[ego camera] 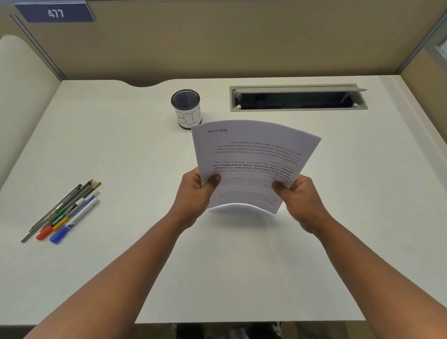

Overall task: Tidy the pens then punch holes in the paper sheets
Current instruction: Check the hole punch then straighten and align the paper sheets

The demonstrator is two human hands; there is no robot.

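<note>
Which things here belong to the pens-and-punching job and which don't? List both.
Belongs to the job:
- paper sheets, held by left hand and right hand
- pens and markers, loose on the desk
- mesh pen cup, empty

Just lying about:
- cable tray hatch
- number plate 477

The paper sheets (252, 158) cover the lower right of the mesh pen cup (185, 106) and cut off the end of its handwritten label. Most fingers of the left hand (193, 193) and right hand (303, 200) lie out of sight behind the stack. The sheets' lowest lines of print are too faint to read, and how many sheets there are cannot be told
</note>
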